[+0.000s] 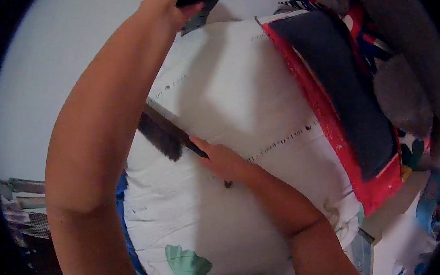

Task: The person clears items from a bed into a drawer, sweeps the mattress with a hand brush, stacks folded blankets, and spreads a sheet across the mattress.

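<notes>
Head view: print runs in rows across the white cover (pixel 225 228), too blurred to read reliably. Left of centre, the brush (pixel 165 132) lies over it, the right hand (pixel 224 162) closed around its handle. At the top, the left hand (pixel 164 5) has its fingers closed on a dark object (pixel 202 10).

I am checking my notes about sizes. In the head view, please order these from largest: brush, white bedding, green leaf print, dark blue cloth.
1. White bedding
2. Dark blue cloth
Unsure: brush and green leaf print. They look near in size, and the right hand covers part of the brush.
</notes>
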Demonstrator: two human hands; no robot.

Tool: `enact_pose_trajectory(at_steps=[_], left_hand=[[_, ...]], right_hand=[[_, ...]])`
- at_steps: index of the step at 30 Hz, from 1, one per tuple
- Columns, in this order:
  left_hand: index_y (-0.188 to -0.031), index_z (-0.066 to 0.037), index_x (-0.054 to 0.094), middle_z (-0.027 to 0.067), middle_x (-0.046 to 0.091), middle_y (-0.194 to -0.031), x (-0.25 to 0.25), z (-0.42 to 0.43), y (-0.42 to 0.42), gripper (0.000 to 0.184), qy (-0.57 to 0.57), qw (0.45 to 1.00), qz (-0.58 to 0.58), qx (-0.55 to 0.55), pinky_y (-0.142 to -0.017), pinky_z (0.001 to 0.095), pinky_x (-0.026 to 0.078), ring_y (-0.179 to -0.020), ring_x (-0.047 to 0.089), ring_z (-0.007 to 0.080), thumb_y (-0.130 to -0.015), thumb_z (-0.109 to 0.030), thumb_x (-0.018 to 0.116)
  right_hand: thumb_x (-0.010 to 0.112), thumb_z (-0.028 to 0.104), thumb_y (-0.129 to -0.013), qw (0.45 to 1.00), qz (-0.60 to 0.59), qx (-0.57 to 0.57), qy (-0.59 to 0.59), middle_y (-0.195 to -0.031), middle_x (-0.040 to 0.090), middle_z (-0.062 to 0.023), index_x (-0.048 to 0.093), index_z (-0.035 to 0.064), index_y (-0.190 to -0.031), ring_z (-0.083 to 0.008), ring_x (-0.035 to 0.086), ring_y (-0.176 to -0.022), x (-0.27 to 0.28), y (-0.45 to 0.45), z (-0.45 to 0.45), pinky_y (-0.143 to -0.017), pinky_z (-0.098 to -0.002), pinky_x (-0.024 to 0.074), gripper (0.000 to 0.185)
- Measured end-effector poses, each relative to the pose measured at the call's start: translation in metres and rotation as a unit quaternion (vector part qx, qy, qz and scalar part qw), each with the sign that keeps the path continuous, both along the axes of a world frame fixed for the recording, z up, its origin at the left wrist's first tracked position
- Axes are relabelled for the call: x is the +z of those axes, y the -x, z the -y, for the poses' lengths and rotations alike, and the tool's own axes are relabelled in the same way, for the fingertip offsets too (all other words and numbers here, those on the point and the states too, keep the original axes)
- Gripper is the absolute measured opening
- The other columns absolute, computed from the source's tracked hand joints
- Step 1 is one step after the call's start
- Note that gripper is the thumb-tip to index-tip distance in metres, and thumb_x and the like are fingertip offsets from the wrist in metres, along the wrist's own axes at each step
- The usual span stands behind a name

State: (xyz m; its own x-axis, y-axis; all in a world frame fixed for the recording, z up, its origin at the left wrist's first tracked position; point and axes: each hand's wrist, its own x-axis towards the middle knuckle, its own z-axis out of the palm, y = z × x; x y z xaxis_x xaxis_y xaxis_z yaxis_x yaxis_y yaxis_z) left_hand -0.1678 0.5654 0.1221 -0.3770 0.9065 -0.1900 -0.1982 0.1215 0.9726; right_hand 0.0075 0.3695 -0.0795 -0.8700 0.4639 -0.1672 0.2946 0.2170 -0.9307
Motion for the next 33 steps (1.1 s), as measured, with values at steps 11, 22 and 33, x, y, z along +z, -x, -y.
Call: enact_pose_trajectory(at_steps=[11,22,33], left_hand=[[-0.127,-0.005,0.042,0.0208,0.052,-0.109,-0.108,-0.076,0.048,0.071,-0.042,0.704,-0.706,-0.072,-0.076,0.0362,0.05,-0.094,0.058,0.0287,-0.07,-0.03,0.075],[-0.102,-0.008,0.052,0.0119,0.06,-0.092,-0.099,-0.084,0.036,0.052,-0.072,0.606,-0.792,-0.031,-0.071,0.038,0.048,-0.084,0.059,0.0298,-0.063,-0.031,0.078],[-0.101,-0.006,0.052,0.0114,0.061,-0.087,-0.117,-0.083,0.021,0.049,-0.08,0.725,-0.684,0.029,-0.069,0.0315,0.048,-0.077,0.059,0.0238,-0.067,-0.028,0.078]], right_hand=[[0.054,0.017,-0.083,0.989,-0.098,0.0,0.111,-0.084,0.059,-0.018,0.027,0.0192,-0.14,-0.0244,0.056,-0.069,-0.049,0.001,-0.033,-0.067,-0.036,0.0452,0.063],[0.054,0.015,-0.085,0.968,-0.156,0.035,0.196,-0.115,0.054,-0.0199,0.027,0.0112,-0.14,-0.0231,0.054,-0.099,-0.053,-0.006,-0.059,-0.089,-0.0321,0.0401,0.062],[0.054,0.012,-0.084,0.941,-0.195,0.031,0.274,-0.132,0.045,-0.0159,0.028,0.0062,-0.138,-0.0194,0.044,-0.118,-0.052,-0.018,-0.068,-0.099,-0.0291,0.0312,0.06]])
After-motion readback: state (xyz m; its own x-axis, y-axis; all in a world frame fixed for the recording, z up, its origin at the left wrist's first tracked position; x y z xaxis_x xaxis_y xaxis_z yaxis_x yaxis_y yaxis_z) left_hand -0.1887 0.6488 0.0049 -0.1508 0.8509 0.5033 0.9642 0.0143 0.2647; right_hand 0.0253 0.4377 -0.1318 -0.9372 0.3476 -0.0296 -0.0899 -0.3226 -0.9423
